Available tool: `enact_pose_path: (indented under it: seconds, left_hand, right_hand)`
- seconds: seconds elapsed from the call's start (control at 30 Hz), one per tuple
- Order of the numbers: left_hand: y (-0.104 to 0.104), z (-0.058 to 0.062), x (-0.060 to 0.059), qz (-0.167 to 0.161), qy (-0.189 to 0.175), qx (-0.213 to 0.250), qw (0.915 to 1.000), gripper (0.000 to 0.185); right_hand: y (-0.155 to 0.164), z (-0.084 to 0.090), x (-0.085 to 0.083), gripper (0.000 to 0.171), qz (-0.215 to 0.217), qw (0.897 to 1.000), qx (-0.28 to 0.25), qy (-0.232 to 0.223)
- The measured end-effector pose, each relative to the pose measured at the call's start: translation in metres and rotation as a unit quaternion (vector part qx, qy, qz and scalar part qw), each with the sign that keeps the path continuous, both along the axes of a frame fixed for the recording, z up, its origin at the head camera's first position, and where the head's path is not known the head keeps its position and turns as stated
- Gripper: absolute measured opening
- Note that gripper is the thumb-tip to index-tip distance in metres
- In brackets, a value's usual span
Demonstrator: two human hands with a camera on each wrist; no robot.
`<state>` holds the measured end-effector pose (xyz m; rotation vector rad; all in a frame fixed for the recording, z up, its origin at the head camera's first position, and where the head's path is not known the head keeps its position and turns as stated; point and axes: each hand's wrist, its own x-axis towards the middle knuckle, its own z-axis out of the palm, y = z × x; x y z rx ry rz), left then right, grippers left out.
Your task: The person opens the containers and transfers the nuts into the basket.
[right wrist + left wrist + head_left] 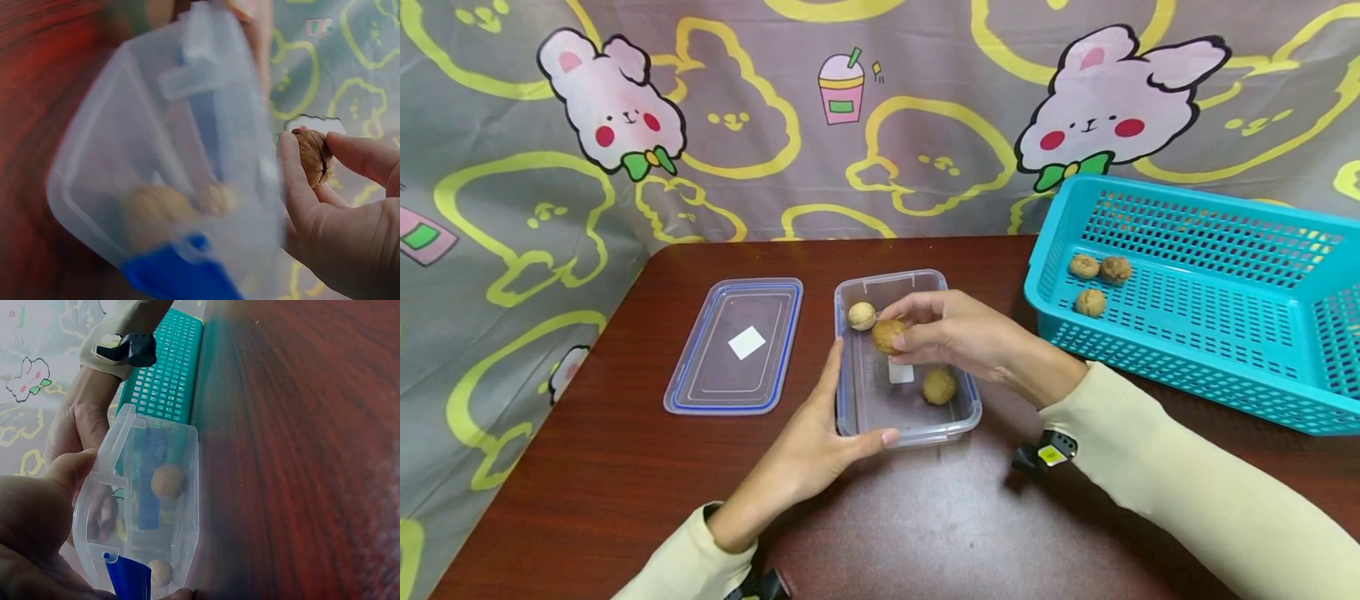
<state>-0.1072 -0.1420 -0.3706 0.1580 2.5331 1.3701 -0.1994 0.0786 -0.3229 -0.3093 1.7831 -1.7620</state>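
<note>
A clear plastic food container [925, 435] stands on the table before me. Inside lie two walnuts, a pale one [862, 316] in the far left corner and a browner one [939, 387] at the near right. My left hand [812, 442] holds the container's near left corner, thumb over the near rim and fingers along the left side. Between thumb and fingertips of my right hand [955, 333], a brown walnut [887, 337] is pinched above the container. The right wrist view shows this walnut [312, 156] above the rim, a dark crack along its shell.
Left of the container lies its lid [700, 392], with a blue seal and a white label [747, 342]. A turquoise basket [1172, 367] at the right holds three walnuts [1091, 302]. Behind the dark red table [610, 475] hangs a patterned cloth [820, 175].
</note>
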Motion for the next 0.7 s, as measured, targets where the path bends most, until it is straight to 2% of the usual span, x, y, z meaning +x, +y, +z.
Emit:
enact_pose_path:
  seconds: [0.23,0.53,0.63,0.7]
  left_hand:
    - [0.001,0.001,0.0,0.004,0.002,0.007,1.0,0.13]
    - [0.0,0.002,0.002,0.006,0.006,-0.006,0.9999,0.129]
    - [0.001,0.003,0.002,0.004,0.01,-0.006,0.9999,0.128]
    - [0.001,0.003,0.002,0.003,0.011,-0.004,0.9999,0.128]
  right_hand:
    - [0.032,0.022,-0.002,0.04,-0.039,0.999,0.005,0.029]
    - [0.086,0.047,-0.009,0.026,-0.099,0.994,-0.003,0.053]
    - [0.11,0.052,-0.016,0.027,-0.099,0.993,-0.016,0.055]
    - [0.13,0.054,-0.023,0.03,-0.084,0.994,-0.034,0.054]
